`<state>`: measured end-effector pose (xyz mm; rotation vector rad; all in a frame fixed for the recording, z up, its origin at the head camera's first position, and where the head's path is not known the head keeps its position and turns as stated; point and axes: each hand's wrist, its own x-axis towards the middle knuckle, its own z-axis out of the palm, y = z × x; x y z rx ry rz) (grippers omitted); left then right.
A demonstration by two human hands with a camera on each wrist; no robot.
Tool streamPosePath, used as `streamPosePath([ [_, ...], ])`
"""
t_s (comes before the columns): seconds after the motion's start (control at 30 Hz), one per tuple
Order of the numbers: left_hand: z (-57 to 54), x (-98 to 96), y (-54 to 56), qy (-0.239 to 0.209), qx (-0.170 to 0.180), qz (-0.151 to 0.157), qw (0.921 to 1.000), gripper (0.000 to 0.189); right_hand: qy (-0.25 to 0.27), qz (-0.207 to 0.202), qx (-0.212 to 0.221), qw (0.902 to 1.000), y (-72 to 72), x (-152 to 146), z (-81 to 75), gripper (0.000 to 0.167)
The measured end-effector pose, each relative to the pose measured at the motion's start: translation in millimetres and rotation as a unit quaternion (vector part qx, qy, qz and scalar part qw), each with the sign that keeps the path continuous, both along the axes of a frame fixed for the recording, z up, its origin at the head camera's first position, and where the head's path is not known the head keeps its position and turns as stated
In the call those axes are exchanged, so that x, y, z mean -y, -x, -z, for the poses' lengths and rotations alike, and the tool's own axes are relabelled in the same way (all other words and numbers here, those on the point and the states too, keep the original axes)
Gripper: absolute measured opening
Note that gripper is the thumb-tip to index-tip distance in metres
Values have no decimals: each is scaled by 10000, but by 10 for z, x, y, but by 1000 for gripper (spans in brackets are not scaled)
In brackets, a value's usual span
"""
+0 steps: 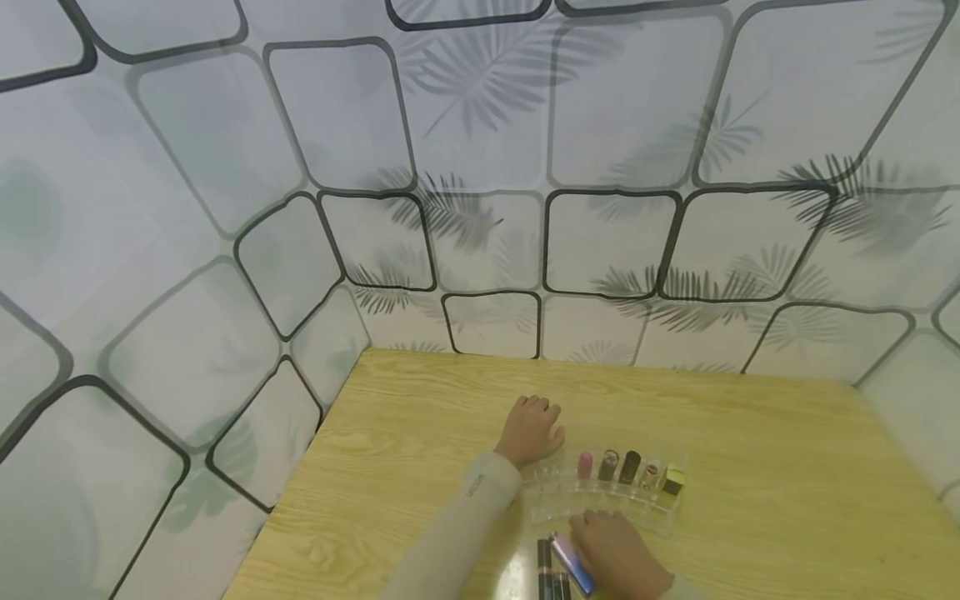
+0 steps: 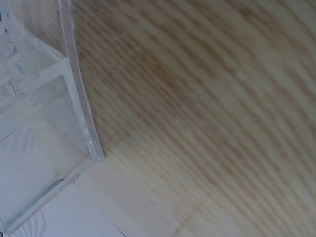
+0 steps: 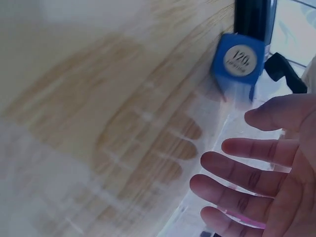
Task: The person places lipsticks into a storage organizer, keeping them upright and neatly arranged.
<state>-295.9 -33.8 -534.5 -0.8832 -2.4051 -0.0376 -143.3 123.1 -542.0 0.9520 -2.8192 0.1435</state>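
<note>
A clear acrylic organizer [image 1: 551,504] with stepped compartments stands on the table. Its back row holds several upright cosmetic tubes, among them a pink-capped one [image 1: 585,465], a black one [image 1: 630,467] and a yellow-green-topped one [image 1: 673,479]. My left hand [image 1: 529,430] is by the organizer's back left corner, holding nothing visible; the left wrist view shows the clear wall [image 2: 79,108] but no fingers. My right hand [image 1: 617,550] hovers at the organizer's front, fingers spread [image 3: 237,170] and empty. Beside it lies a blue-purple tube [image 1: 572,565], its blue end [image 3: 239,61] labelled 120.
Two dark tubes [image 1: 544,567] lie beside the blue-purple one at the table's near edge. The wood-grain table [image 1: 420,417] meets patterned wall coverings [image 1: 487,250] at the back and left.
</note>
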Motion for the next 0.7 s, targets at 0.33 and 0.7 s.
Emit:
streamPosePath([
  [0.33, 10, -2, 4, 28, -56, -17, 10000, 20, 604, -287, -124, 9977, -43, 112, 10, 17],
  [0.7, -5, 1, -6, 35, -58, -2, 10000, 21, 351, -209, 10, 9992, -34, 124, 51, 12],
])
